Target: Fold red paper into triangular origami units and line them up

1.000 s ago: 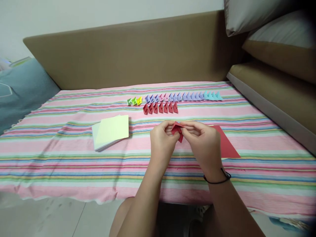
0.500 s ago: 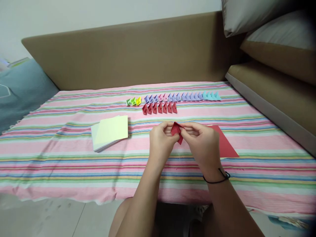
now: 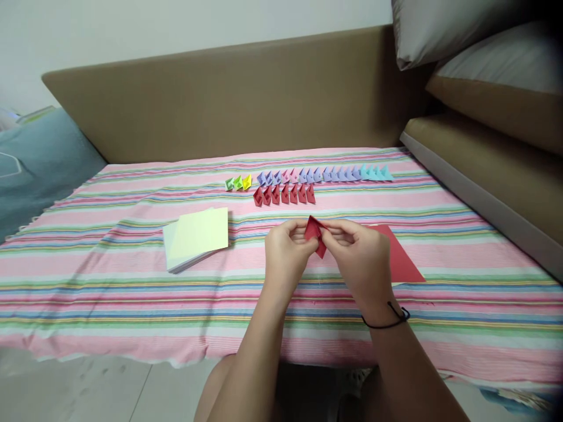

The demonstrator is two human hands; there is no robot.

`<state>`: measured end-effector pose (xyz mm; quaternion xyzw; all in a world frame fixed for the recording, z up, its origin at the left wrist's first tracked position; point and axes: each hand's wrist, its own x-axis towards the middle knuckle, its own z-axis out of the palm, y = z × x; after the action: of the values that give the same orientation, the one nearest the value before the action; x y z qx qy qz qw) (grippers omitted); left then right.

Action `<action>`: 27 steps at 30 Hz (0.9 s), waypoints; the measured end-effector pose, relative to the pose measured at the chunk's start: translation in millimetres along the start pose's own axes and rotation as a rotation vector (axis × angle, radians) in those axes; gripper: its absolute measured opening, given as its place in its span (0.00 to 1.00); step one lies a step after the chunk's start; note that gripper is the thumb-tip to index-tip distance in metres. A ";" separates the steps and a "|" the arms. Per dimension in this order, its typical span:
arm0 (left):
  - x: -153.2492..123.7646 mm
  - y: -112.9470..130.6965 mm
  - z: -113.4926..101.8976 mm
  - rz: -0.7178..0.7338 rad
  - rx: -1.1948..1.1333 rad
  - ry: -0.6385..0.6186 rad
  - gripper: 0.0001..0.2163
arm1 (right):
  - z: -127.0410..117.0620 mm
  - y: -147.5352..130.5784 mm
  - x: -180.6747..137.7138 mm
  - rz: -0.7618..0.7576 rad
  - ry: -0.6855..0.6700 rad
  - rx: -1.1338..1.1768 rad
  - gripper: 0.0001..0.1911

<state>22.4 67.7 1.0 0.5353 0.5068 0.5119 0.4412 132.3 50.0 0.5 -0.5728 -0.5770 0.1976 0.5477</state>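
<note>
Between my two hands is a small folded piece of red paper [image 3: 314,228], pointed at its top and bottom. My left hand [image 3: 285,243] pinches its left side, thumb in front and fingers behind. From the other side my right hand [image 3: 361,249] grips it between thumb and fingers, and a dark cord circles that wrist. Part of the paper is hidden by the thumbs. Beyond the hands lies a row of folded red paper boats [image 3: 285,194]. A flat stack of red paper sheets [image 3: 400,258] rests by my right hand, partly covered by it.
Farther back runs a row of purple, pink and blue paper boats [image 3: 334,174], with green and yellow ones [image 3: 238,183] at its left. A stack of pale paper [image 3: 197,234] lies left on the striped cloth [image 3: 132,305]. Cushions [image 3: 488,135] stand at the right.
The view has shifted very slightly. Both hands stay on the red paper in almost the same pose, with the fold barely altered.
</note>
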 end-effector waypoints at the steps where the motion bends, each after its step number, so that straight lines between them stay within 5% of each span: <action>1: 0.2 -0.7 0.3 -0.007 -0.020 -0.012 0.11 | 0.2 -0.2 0.1 0.003 -0.003 0.002 0.09; 11: -1.4 0.2 1.1 0.028 0.121 0.086 0.07 | 0.2 -0.3 0.3 -0.047 -0.034 -0.016 0.07; 18: 1.2 -3.2 0.7 -0.020 -0.043 -0.029 0.13 | 0.2 -0.1 0.0 -0.030 -0.014 -0.018 0.09; 27: -1.1 0.0 0.8 0.026 0.088 0.058 0.06 | -0.2 -1.7 1.3 -0.013 -0.047 -0.007 0.08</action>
<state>23.2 66.7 0.8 0.5457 0.5343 0.5100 0.3958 132.1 50.7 2.6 -0.5663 -0.5941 0.2055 0.5330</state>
